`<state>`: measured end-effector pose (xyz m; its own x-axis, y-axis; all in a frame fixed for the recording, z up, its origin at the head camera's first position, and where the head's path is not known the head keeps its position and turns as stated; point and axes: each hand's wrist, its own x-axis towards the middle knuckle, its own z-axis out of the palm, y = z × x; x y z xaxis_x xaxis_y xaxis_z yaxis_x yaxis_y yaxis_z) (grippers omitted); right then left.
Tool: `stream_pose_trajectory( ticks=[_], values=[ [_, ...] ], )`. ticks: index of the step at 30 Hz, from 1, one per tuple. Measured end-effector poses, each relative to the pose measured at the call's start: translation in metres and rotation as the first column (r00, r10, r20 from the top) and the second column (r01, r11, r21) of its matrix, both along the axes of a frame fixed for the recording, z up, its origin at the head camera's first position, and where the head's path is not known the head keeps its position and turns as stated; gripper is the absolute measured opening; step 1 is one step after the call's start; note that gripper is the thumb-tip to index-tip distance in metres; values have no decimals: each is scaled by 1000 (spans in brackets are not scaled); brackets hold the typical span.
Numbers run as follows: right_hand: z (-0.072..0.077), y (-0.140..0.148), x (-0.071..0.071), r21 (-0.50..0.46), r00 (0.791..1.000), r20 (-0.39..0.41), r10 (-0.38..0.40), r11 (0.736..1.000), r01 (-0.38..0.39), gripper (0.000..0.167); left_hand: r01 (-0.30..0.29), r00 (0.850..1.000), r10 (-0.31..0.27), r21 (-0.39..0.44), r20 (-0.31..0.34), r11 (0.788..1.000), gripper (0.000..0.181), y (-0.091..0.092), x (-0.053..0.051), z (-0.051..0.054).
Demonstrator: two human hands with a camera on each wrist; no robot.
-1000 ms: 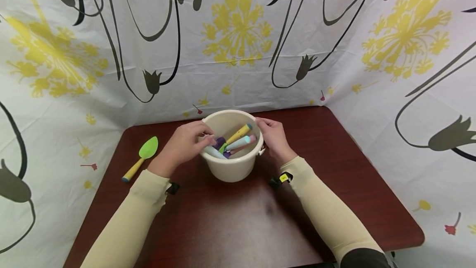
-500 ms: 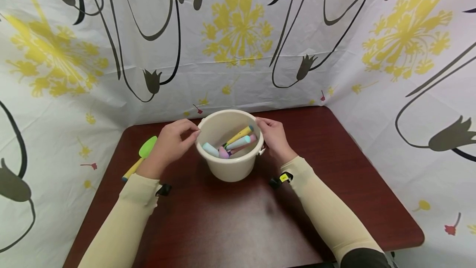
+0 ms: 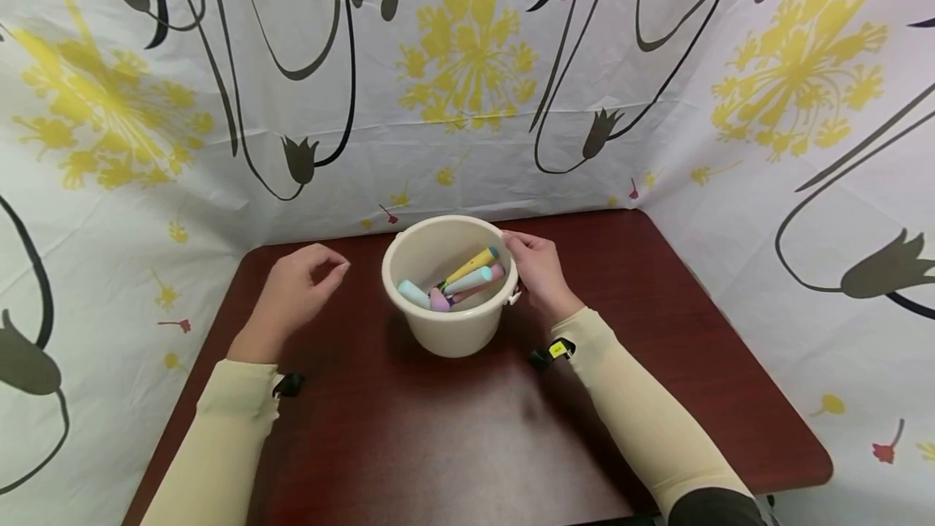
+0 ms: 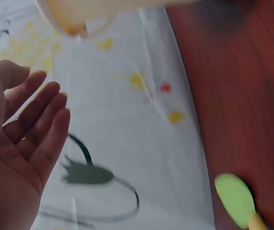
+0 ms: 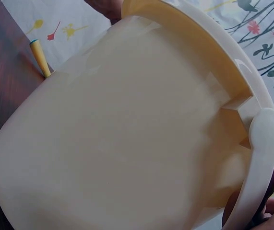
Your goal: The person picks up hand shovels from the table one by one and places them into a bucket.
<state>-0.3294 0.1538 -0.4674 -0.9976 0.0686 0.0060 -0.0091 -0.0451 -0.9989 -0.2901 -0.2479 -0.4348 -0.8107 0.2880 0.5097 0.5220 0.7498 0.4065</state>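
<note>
A cream bucket (image 3: 449, 335) stands upright on the table. My right hand (image 3: 540, 274) pinches its right rim, beside the white handle (image 5: 261, 148) seen in the right wrist view. Inside lie a yellow handle with a blue end (image 3: 467, 268), a light-blue handle (image 3: 467, 280), a pink handle (image 3: 497, 271), another light-blue handle (image 3: 414, 293) and a lilac rounded piece (image 3: 439, 299). Left of the bucket, my left hand (image 3: 295, 282) is in the air with loosely bent fingers, holding nothing. A toy trowel with a green blade (image 4: 235, 200) lies on the table, hidden by that hand in the head view.
The dark red table (image 3: 453, 428) has rounded corners. White patterned cloth (image 3: 467, 161) hangs behind it and on both sides. A black strap (image 3: 549, 354) sits at the right wrist and another (image 3: 288, 385) at the left.
My left hand has let go of a light-blue-handled piece in the bucket and moved left, over the trowel. The lilac piece now shows inside. The right hand and bucket have stayed put.
</note>
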Motion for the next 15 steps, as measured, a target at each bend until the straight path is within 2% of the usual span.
stream_pose_trajectory(
  ticks=[4, 6, 8, 10, 13, 15],
  values=[
    [-1, 0, 0, 3, 1000, 6, 0, 1000, 0, 34, -119, 992, 119, -8, 44, 993, 10, -28, 7, -10],
    [-1, 0, -1, 1, 1000, 4, -2, 1000, 2, 34, -183, 981, 182, 6, 70, 983, 15, -42, 10, -16],
    [-1, 0, -1, 3, 1000, 3, -7, 1000, 7, 34, -247, 963, 244, 12, 118, 969, 21, -57, 14, -22],
    [-2, -1, -1, 5, 1000, 2, -10, 1000, 10, 34, -305, 935, 298, 6, 191, 952, 28, -71, 18, -30],
    [-2, -1, -2, 3, 1000, 1, -11, 1000, 11, 34, -364, 877, 349, -17, 330, 931, 37, -90, 23, -42],
    [-2, -1, -1, 0, 1000, 2, -12, 1000, 12, 34, -388, 841, 367, -30, 397, 921, 41, -100, 25, -51]
  ],
)
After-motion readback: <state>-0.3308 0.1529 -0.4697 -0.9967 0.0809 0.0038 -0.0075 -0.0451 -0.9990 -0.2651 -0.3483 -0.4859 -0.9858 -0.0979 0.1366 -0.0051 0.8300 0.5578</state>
